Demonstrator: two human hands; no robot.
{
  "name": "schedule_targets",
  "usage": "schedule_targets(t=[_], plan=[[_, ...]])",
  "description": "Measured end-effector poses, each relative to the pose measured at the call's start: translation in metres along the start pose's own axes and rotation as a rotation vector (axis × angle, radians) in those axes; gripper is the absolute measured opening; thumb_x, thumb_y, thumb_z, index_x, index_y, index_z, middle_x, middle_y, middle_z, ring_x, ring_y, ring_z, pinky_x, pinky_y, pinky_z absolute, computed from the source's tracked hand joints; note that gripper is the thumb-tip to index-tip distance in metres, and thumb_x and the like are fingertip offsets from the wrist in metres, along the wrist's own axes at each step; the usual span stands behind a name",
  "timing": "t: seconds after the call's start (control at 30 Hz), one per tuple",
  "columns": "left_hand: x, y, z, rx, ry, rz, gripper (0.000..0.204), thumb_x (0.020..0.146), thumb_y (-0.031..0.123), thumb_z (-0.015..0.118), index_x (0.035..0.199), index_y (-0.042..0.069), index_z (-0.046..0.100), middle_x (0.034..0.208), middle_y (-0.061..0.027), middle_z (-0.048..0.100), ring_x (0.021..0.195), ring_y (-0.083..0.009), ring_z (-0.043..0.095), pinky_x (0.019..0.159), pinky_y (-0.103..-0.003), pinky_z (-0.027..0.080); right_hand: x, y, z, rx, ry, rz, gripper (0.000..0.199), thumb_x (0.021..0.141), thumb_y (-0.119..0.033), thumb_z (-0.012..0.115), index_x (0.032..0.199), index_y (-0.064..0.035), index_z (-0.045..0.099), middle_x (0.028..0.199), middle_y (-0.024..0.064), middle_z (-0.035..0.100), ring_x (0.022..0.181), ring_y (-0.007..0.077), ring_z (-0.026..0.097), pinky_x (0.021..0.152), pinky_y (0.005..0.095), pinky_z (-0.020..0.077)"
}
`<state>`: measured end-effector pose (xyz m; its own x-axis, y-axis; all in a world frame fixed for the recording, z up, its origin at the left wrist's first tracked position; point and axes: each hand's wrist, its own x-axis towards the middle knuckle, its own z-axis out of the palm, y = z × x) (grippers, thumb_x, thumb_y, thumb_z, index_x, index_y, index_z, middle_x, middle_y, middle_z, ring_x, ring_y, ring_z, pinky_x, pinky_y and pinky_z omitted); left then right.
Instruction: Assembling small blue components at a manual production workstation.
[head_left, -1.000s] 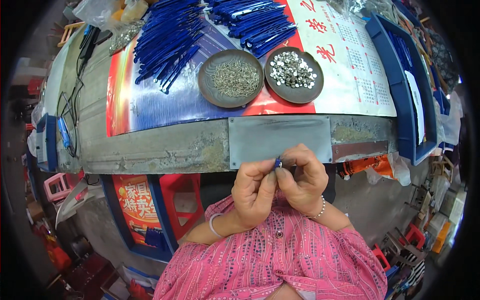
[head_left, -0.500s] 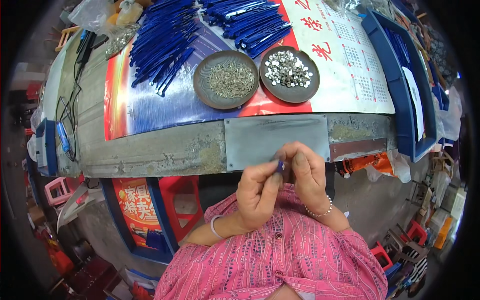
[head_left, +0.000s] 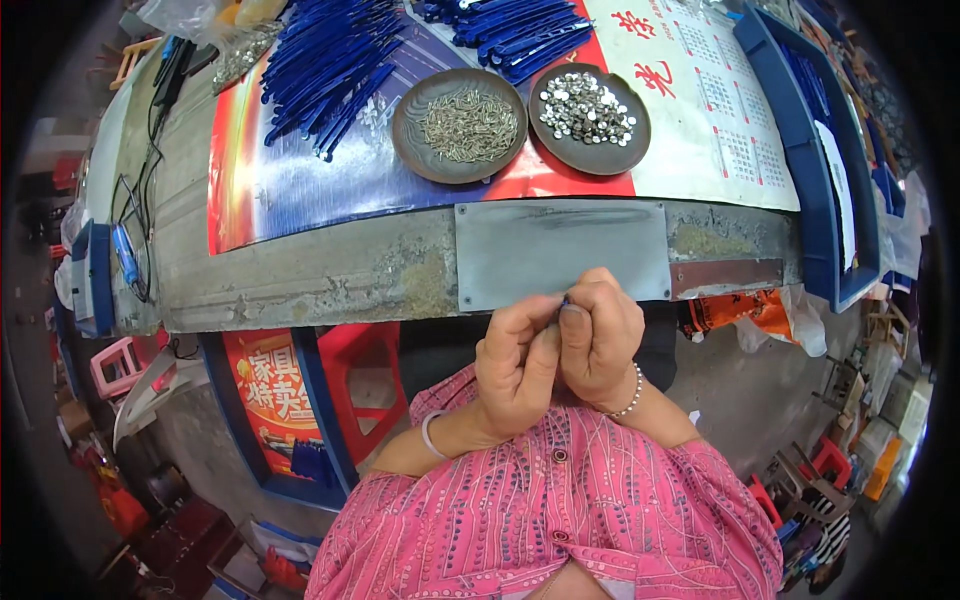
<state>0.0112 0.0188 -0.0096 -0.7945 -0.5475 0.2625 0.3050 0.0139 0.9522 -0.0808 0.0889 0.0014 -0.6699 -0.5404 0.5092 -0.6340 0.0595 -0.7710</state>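
Left hand: the left hand (head_left: 515,365) is raised in front of the chest, fingers curled, fingertips pinched together on a small blue part (head_left: 565,299).
Right hand: the right hand (head_left: 600,335) presses against the left, its fingers closed around the same part.
Small blue part: sits between both hands' fingertips, just below the near edge of the tabletop (head_left: 300,280); only a tip shows, so its long axis and heading cannot be told.
Grey metal plate (head_left: 560,250): lies flat on the tabletop directly above the hands.
Dishes: a dish of thin pins (head_left: 460,125) beside a dish of round silver pieces (head_left: 590,115).
Blue strips (head_left: 325,65): piled behind the dishes, long axes running away from the person.
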Motion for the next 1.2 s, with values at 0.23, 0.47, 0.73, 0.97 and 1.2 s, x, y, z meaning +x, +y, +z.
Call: schedule_targets(t=[0.23, 0.47, 0.73, 0.97, 1.2], plan=[[-0.009, 0.002, -0.003, -0.213, 0.088, -0.103, 0.023, 0.096, 0.000, 0.044, 0.119, -0.001, 0.040, 0.108, -0.0119, 0.058, 0.087, -0.0091, 0.056, 0.074, -0.021, 0.047, 0.003, -0.017, -0.014, 0.452, -0.192, 0.492, 0.010, 0.088, -0.004, 0.058, 0.095, 0.0025, 0.055, 0.072, 0.0033, 0.052, 0.062, 0.0098, 0.048, 0.054, 0.0245, 0.0385], [-0.005, 0.000, -0.009, -0.074, 0.140, 0.032, 0.021, 0.093, -0.005, 0.049, 0.114, -0.003, 0.049, 0.092, -0.0061, 0.059, 0.075, -0.0053, 0.053, 0.066, -0.019, 0.044, -0.003, -0.009, 0.008, 0.120, -0.013, 0.015, 0.017, 0.076, 0.003, 0.064, 0.090, -0.0006, 0.054, 0.070, 0.0073, 0.054, 0.058, 0.0216, 0.050, 0.058, 0.0333, 0.0412], [-0.005, -0.003, -0.008, -0.037, 0.135, 0.032, 0.020, 0.093, -0.005, 0.049, 0.113, -0.002, 0.049, 0.088, -0.0058, 0.059, 0.074, -0.0062, 0.052, 0.066, -0.020, 0.045, -0.008, -0.016, 0.012, -0.069, 0.012, 0.011, 0.015, 0.079, 0.000, 0.062, 0.090, -0.0023, 0.052, 0.069, 0.0072, 0.052, 0.056, 0.0247, 0.048, 0.061, 0.0362, 0.0402], [-0.003, 0.003, -0.006, -0.262, 0.149, -0.097, 0.021, 0.095, -0.001, 0.047, 0.116, -0.002, 0.047, 0.091, -0.0057, 0.061, 0.072, -0.0060, 0.053, 0.065, -0.020, 0.046, 0.008, -0.022, -0.002, 0.689, -0.099, 0.598, 0.015, 0.095, -0.010, 0.046, 0.091, 0.0021, 0.054, 0.069, -0.0001, 0.052, 0.057, 0.0061, 0.047, 0.051, 0.0212, 0.0402], [-0.005, 0.004, -0.017, -0.105, 0.161, -0.006, 0.029, 0.096, 0.000, 0.046, 0.125, -0.004, 0.044, 0.101, -0.0101, 0.064, 0.091, -0.0105, 0.060, 0.078, -0.023, 0.049, 0.014, -0.002, 0.024, 0.179, -0.083, -0.100, 0.015, 0.082, -0.008, 0.066, 0.084, -0.0019, 0.053, 0.063, 0.0067, 0.050, 0.049, 0.0158, 0.046, 0.044, 0.0266, 0.0356]])
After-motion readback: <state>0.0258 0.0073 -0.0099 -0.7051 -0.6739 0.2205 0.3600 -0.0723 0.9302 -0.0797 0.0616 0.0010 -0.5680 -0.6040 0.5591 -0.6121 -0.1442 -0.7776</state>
